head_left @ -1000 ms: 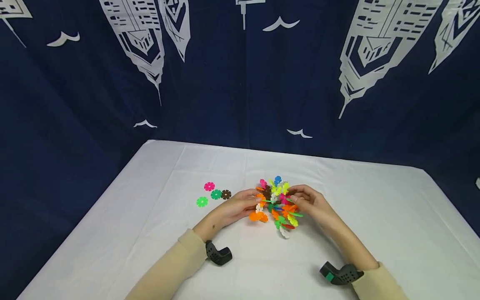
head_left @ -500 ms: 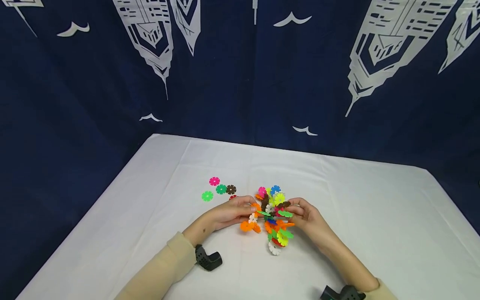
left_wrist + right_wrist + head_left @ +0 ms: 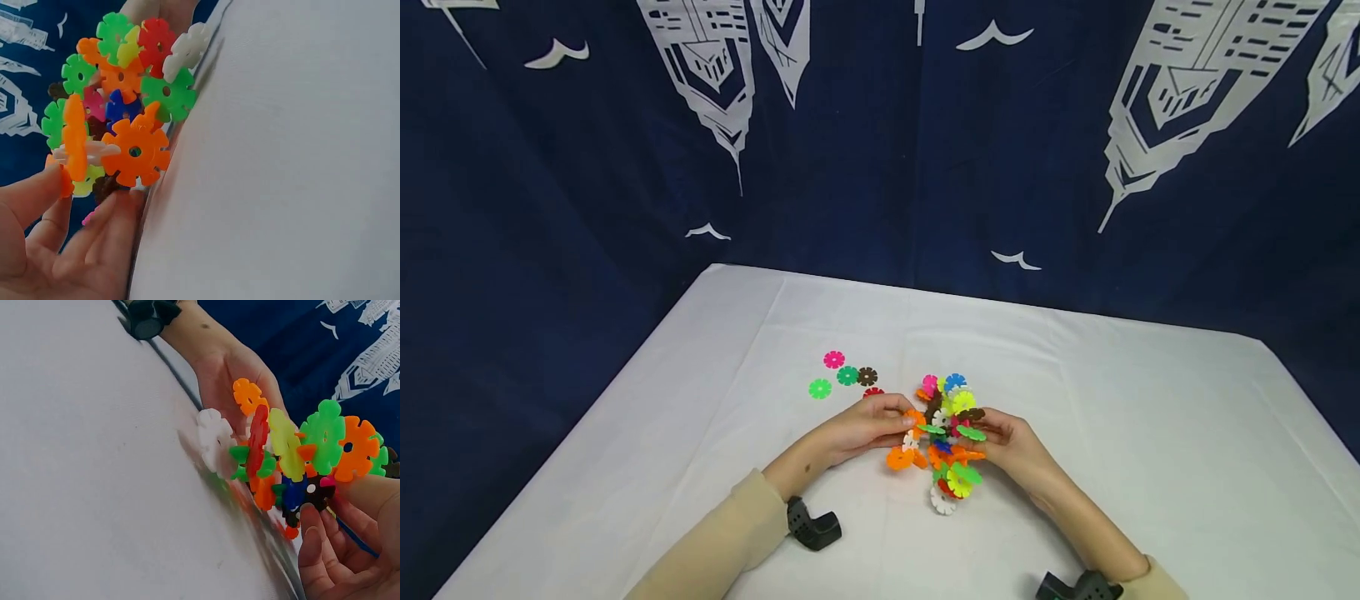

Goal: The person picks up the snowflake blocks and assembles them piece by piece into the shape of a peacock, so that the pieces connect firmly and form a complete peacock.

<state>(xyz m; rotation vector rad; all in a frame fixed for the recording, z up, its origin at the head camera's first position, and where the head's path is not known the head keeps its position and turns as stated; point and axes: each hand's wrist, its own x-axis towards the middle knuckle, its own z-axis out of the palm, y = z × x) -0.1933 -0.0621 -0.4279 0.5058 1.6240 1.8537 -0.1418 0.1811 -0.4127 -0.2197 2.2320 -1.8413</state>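
A cluster of interlocked plastic snowflake discs (image 3: 958,479) in many colours is held between both hands over the table. My left hand (image 3: 868,429) grips it from the left, with the thumb against an orange disc (image 3: 75,137) in the left wrist view. From the right, my right hand (image 3: 1011,446) holds the cluster's other side; its fingers (image 3: 312,544) curl against the dark and blue discs in the right wrist view. A white disc (image 3: 943,499) sticks out at the near end. Some fingertips of both hands are hidden behind the discs.
Loose discs lie flat beyond the left hand: pink (image 3: 833,359), teal (image 3: 847,376), brown (image 3: 867,377), light green (image 3: 820,388) and a partly covered red one (image 3: 873,392). A white cloth covers the table (image 3: 1112,417). Behind it hangs a dark blue curtain (image 3: 880,167).
Both hands have brought the cluster slightly nearer the person and tilted it. The red loose disc has come into sight behind the left hand. The head view has shifted a little.
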